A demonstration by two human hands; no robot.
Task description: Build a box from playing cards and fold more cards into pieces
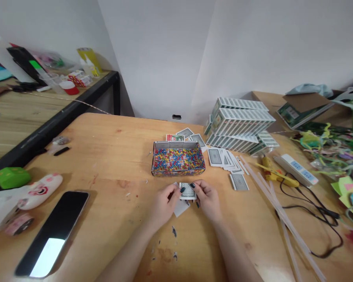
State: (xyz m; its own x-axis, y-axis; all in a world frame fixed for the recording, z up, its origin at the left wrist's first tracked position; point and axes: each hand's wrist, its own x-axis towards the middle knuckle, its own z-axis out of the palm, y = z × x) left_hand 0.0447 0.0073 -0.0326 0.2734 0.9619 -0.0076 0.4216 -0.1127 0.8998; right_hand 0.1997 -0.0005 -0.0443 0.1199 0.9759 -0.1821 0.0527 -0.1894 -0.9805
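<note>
A playing card (188,192) with a patterned grey back is held between my two hands, just in front of the open box. My left hand (166,201) pinches its left side, thumb on top. At the right edge, my right hand (207,197) grips the same card between thumb and fingers. Beneath it a pale piece of card or paper (181,208) rests on the table. The box (178,172) is rectangular, with a multicoloured patterned lining and grey card along its inner back wall. Small dark scraps (174,231) lie nearer to me.
Loose playing cards (216,157) spread right of the box, before stacked card packs (242,121). Further right are a yellow glue gun (279,176), clear glue sticks (270,199), a power strip (297,170) and a black cable. A phone (54,231) lies at left.
</note>
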